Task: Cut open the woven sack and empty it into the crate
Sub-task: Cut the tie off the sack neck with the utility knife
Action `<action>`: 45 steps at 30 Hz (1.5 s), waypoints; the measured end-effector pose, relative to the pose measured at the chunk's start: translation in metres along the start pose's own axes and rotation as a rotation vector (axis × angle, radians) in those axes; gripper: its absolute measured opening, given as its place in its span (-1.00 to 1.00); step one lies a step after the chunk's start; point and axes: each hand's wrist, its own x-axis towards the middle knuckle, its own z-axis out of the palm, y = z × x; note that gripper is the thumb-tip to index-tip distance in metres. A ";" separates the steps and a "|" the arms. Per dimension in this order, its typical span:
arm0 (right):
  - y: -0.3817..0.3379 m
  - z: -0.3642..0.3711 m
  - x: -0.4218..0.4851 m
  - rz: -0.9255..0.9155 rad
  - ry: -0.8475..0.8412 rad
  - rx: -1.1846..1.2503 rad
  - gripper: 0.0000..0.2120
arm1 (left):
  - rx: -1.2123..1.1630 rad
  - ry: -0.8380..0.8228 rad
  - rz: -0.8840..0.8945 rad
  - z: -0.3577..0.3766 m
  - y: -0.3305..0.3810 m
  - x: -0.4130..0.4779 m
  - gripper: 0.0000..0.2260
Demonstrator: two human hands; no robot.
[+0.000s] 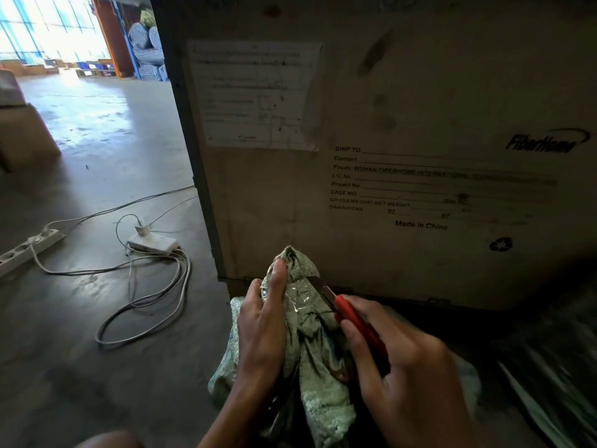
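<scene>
A pale green woven sack (310,321) stands on the floor in front of me, its neck bunched and wrapped in clear tape. My left hand (263,324) grips that bunched neck from the left. A red utility knife (355,318) is in my right hand (400,360), its blade touching the right side of the taped neck. Right behind the sack rises a large wooden crate (403,130) with printed shipping text and a paper label.
White power strips (30,250) and a white adapter (151,242) with looped cables (145,302) lie on the concrete floor at left. A cardboard box (22,134) sits far left. Dark plastic sheeting (549,383) lies at right. Stacked sacks (147,50) stand in the background.
</scene>
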 end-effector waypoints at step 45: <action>0.009 -0.032 0.006 0.203 -0.349 0.031 -0.70 | 0.127 0.180 0.295 -0.009 0.006 0.013 -0.60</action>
